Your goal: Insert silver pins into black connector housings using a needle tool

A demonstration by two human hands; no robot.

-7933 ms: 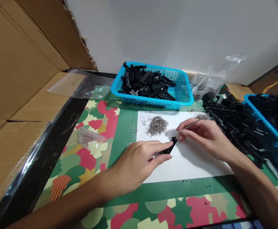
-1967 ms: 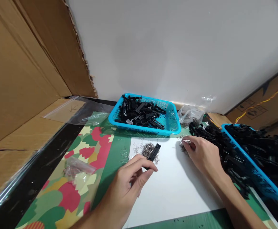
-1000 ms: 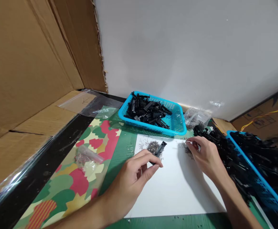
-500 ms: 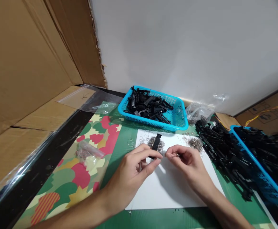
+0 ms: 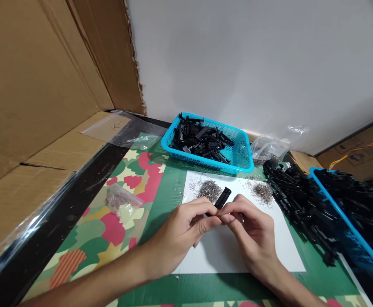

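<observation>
My left hand (image 5: 186, 226) is closed on a narrow black plastic part (image 5: 223, 198), whose far end sticks up past the fingers. Against its near end, the thumb and forefinger of my right hand (image 5: 250, 226) are pinched; whatever they hold is too small and too covered to name. The fingertips of both hands meet over a white sheet (image 5: 225, 256). Behind my left hand on the sheet lies a pile of tiny metal pieces (image 5: 209, 191). A second pile of small metal pieces (image 5: 262, 192) is beyond my right hand.
A blue basket (image 5: 205, 163) with black parts stands at the back. To the right lies a heap of black parts (image 5: 304, 213) beside another blue basket (image 5: 349, 230). Plastic bags (image 5: 124, 202) rest on the patterned cover at left; cardboard (image 5: 45, 64) walls the left side.
My right hand has moved left and met my left hand at the black part. The part has tilted to the right.
</observation>
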